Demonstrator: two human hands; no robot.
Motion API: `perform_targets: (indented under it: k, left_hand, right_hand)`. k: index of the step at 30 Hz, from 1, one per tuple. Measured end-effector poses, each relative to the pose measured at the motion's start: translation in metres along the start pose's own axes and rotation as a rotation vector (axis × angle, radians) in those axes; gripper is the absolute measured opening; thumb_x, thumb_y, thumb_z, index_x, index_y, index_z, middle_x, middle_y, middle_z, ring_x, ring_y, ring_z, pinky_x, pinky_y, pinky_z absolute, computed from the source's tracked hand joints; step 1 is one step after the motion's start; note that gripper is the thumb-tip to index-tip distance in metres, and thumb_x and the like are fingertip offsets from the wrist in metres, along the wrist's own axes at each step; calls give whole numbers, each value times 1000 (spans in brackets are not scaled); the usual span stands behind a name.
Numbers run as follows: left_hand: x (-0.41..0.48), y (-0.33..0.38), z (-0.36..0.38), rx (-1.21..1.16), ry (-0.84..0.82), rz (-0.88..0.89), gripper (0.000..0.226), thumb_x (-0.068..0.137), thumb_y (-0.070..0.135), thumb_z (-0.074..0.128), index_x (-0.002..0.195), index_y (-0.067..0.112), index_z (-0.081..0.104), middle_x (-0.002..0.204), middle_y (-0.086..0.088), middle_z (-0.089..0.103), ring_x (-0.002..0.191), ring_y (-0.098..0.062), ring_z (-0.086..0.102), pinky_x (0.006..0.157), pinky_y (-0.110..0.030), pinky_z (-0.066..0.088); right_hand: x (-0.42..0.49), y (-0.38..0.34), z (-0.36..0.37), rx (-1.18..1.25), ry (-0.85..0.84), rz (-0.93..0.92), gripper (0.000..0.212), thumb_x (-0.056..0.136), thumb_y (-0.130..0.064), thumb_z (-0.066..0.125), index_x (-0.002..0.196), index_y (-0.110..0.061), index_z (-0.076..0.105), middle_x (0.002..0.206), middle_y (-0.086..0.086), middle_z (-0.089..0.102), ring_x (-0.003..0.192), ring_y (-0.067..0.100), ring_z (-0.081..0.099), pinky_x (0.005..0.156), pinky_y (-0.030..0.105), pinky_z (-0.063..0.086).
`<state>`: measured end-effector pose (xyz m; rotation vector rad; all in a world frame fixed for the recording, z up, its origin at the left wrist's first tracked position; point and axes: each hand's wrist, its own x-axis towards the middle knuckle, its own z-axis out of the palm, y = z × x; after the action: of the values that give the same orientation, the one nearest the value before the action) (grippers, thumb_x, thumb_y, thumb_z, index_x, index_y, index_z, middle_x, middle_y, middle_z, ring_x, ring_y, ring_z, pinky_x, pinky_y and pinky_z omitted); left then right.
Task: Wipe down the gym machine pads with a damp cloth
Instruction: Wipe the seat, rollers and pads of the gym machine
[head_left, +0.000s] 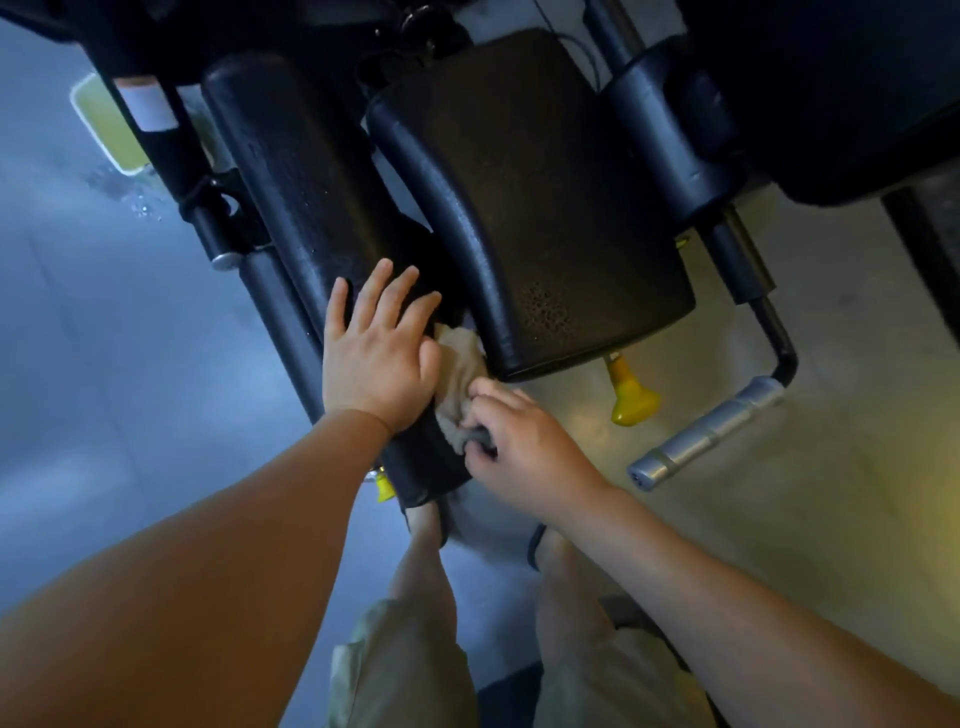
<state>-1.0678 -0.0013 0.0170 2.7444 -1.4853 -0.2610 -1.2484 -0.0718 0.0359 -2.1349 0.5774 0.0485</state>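
Observation:
A long black pad (306, 197) of the gym machine runs from upper left down to the middle of the head view. My left hand (376, 348) rests flat on its near end, fingers spread and straight. A crumpled beige cloth (460, 374) lies against the pad's right side, between the two hands. My right hand (519, 441) grips the cloth's lower part with curled fingers. A wider black seat pad (545, 197) lies just right of the cloth, which touches its near corner.
A black roller pad (670, 130) sits at upper right. A yellow adjustment knob (631, 395) hangs under the seat pad, with a metal handle (706, 436) to its right. My legs and sandalled feet (426, 525) stand on the floor below the pads.

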Motion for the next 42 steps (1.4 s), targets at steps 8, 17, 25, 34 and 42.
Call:
perform_targets:
  k: [8, 17, 25, 34, 42]
  left_hand:
    - [-8, 7, -14, -277, -12, -173, 53, 93, 16, 43, 146, 19, 52, 162, -4, 37, 157, -21, 15, 127, -45, -3]
    - [-15, -18, -68, -944, -123, -307, 8, 92, 30, 59, 91, 34, 66, 92, 29, 67, 99, 7, 61, 90, -25, 49]
    - [-15, -59, -59, -930, 134, -679, 35, 91, 16, 65, 114, 26, 40, 101, 2, 57, 77, -4, 57, 60, -4, 41]
    - [-18, -74, -26, -1626, 79, -879, 32, 100, 54, 53, 124, 32, 57, 110, 2, 70, 88, -10, 73, 66, -27, 59]
    - [5, -91, -1, -1770, 222, -866, 27, 105, 21, 54, 130, 26, 64, 98, 14, 73, 87, 6, 70, 68, -8, 50]
  right_hand:
    - [23, -15, -61, 143, -114, 172, 8, 91, -21, 61, 92, -25, 54, 97, -9, 58, 87, 11, 59, 73, 30, 51]
    - [101, -62, -84, 510, -36, 246, 7, 100, -17, 58, 99, -15, 65, 96, 1, 72, 90, 11, 71, 78, 29, 60]
    - [136, -76, -22, 50, 16, 147, 7, 90, -24, 62, 90, -30, 60, 98, -12, 59, 83, 4, 60, 78, 27, 53]
    - [173, -104, 7, -77, -17, 99, 7, 95, -25, 67, 98, -26, 73, 95, -11, 64, 82, 0, 64, 71, 9, 47]
    - [229, -131, -2, -251, 45, 39, 19, 101, -32, 56, 93, -26, 72, 94, -9, 69, 91, 3, 64, 85, 35, 55]
